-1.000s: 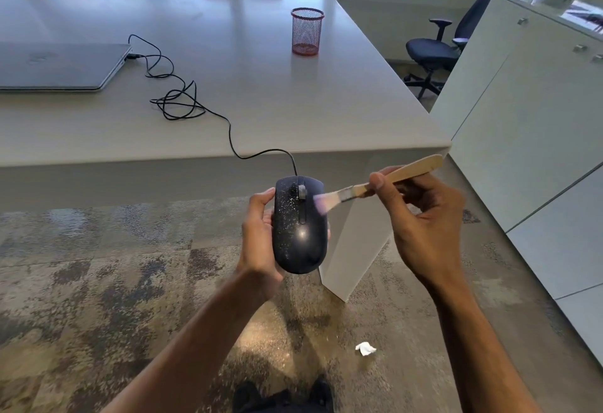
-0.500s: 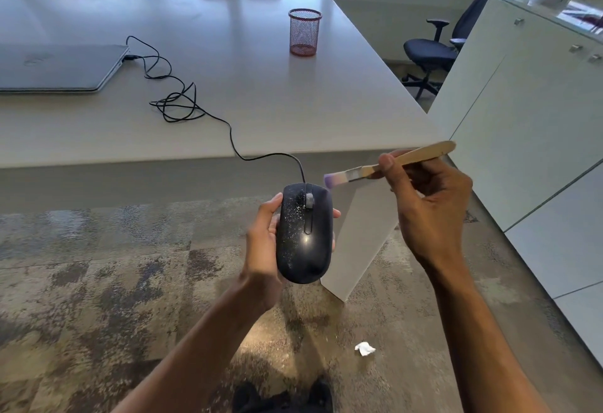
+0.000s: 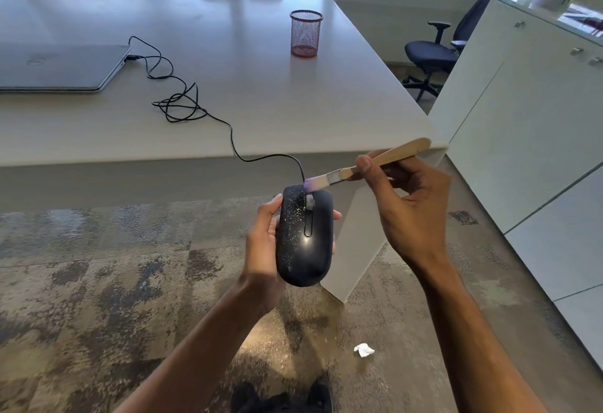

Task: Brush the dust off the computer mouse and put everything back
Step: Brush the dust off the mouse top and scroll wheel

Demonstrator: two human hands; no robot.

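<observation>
**Dusty mouse held below the counter edge, brush at its front**

While it is held in the air in front of the counter, the black oval corded computer mouse (image 3: pixel 305 236) shows pale dust specks scattered mostly over its left half, around the grey scroll wheel. The left hand (image 3: pixel 266 249) wraps it from the left and beneath — the grip is closed on the mouse body, thumb along the left edge and fingertips showing past the right edge. At the mouse's front end, the pale purple-tinted bristles of the small flat paintbrush with a light wooden handle (image 3: pixel 368 164) touch or sit just above the shell; which of the two cannot be told. The right hand (image 3: pixel 411 207) pinches the handle near the metal ferrule, its grip closed on the brush, with the handle tip pointing up and right.

From the mouse's front a thin black cable (image 3: pixel 182 104) climbs over the edge of the white counter (image 3: pixel 261 112), tangles in a loose knot and runs to the closed grey laptop (image 3: pixel 62 68) at the left. Farther back on the counter stands a red wire-mesh pen cup (image 3: pixel 305 34) — well apart from the laptop. Down on the mottled grey-brown carpet floor (image 3: pixel 98 282), a small crumpled white scrap of paper (image 3: pixel 363 350) lies to the right of the forearms. White cabinets (image 3: pixel 528 119) stand at the right, with a dark office chair (image 3: pixel 434 54) behind.
</observation>
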